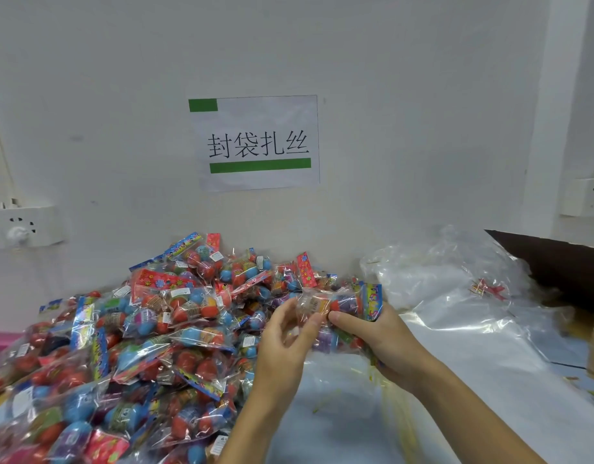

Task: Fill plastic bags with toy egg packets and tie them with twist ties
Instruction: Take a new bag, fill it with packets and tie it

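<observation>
- Sign (257, 142) on wall reads "封袋扎丝", green bars above and below.
- Packet (342, 304) over surface, beside pile (128, 346); print unreadable.
- Right hand (377, 336) grips packet; left hand (285, 339) fingers loosely curled, touching its end.

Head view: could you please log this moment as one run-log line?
right hand: grips egg packets | left hand: touches the packets, fingers loosely curled | packet pile: left of hands | clear bags: right
</observation>
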The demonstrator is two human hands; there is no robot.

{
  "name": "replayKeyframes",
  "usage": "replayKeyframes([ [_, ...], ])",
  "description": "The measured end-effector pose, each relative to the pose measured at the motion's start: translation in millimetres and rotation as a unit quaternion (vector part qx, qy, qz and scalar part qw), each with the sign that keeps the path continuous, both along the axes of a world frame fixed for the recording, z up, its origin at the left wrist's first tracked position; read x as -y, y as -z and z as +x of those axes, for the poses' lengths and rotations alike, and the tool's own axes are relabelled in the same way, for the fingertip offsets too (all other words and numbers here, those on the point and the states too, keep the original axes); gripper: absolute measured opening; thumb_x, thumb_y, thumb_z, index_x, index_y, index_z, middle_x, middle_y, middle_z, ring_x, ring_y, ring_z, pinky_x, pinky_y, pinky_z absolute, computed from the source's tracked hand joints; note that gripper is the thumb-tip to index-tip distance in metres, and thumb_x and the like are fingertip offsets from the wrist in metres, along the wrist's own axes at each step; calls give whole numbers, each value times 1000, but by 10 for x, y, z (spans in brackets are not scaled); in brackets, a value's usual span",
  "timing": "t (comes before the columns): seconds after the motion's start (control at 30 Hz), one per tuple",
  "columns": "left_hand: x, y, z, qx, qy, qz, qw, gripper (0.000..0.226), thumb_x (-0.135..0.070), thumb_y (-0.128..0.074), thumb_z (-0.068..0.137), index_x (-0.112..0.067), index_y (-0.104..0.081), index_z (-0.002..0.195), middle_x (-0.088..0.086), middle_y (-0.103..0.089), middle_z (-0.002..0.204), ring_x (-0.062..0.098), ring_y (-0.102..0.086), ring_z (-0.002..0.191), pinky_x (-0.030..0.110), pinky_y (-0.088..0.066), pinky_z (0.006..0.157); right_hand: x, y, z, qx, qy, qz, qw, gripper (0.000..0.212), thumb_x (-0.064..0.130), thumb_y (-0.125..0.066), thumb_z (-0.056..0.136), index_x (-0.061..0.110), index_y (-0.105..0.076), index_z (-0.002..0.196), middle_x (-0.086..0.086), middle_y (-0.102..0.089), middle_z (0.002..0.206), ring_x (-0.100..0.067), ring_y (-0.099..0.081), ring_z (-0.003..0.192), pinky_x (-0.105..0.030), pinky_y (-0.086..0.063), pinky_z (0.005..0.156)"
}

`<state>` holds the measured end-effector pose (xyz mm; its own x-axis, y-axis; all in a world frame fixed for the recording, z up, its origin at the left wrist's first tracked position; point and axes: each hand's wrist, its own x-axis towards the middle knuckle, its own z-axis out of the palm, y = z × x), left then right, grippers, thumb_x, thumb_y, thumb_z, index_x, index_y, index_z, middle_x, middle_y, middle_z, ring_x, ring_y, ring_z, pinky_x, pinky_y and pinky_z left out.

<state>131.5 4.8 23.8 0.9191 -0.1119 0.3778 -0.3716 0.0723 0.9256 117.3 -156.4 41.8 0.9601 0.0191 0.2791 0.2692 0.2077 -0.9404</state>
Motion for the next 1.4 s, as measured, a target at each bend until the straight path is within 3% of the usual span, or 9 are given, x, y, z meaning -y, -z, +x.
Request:
replayKeyframes([
  [0.07,-79,8,27,30,-29,34,999,32,-28,-65,95,-32,-55,125,-14,-63,122,-12,-57,109,11,-46,88,56,-22,15,-2,58,0,998,22,6,-74,85,6,-75,107,-19,-75,106,-34,-73,98,-44,-61,84],
  [0.17,-215,46,87,106,-78,200,971,56,6,-53,87,-37,-51,124,-15,-54,130,-6,-48,122,25,-42,107,201,-91,28,-5,137,52,989,18,3,-74,83,0,-74,101,-20,-76,97,-31,-74,86,-40,-61,75],
  [0.33,-273,210,172,99,2,461,882,72,-1,-59,84,-54,-35,127,-22,-23,144,5,-38,127,36,-41,109,328,-170,25,-13,157,82,984,15,3,-72,86,2,-72,101,-20,-76,96,-31,-74,84,-37,-62,69],
  [0.5,-225,258,243,125,-92,406,900,18,-14,-59,96,-30,-52,95,-9,-53,106,10,-60,87,37,-53,82,260,-73,-85,12,39,5,999,32,8,-82,75,5,-75,106,-22,-74,107,-33,-73,97,-36,-61,77],
  [0.67,-181,209,230,87,-167,295,937,28,-11,-63,96,-29,-52,78,-8,-60,71,-14,-60,65,12,-45,50,329,-112,-256,74,13,-118,990,46,20,-81,72,26,-71,116,-17,-74,108,-36,-71,102,-51,-55,90],
  [0.8,-149,184,196,102,-198,259,940,27,-15,-65,95,-30,-52,77,-10,-61,73,2,-59,62,14,-43,52,276,-176,-380,83,-40,-228,969,45,15,-82,71,32,-71,111,2,-76,93,-10,-70,81,-25,-55,67],
  [1.1,-105,155,166,114,-259,177,942,26,-8,-64,94,-25,-55,77,-6,-61,76,6,-56,68,13,-43,58,162,-58,-313,108,-1,-358,928,32,8,-80,71,20,-70,99,-1,-74,91,-17,-72,82,-32,-57,72],
  [1.3,-40,160,148,219,-198,214,931,21,-1,-65,91,-19,-58,81,-8,-56,82,7,-54,81,10,-39,67,51,111,-156,63,215,-277,934,20,23,-80,64,22,-72,82,12,-73,74,-2,-66,66,-14,-49,60],
  [1.4,-5,204,143,251,-147,251,923,21,-5,-66,92,-22,-58,83,-10,-53,87,7,-51,81,15,-37,66,70,167,-65,-21,261,-149,954,17,28,-81,64,16,-71,70,8,-65,59,-8,-56,51,-24,-46,54],
])
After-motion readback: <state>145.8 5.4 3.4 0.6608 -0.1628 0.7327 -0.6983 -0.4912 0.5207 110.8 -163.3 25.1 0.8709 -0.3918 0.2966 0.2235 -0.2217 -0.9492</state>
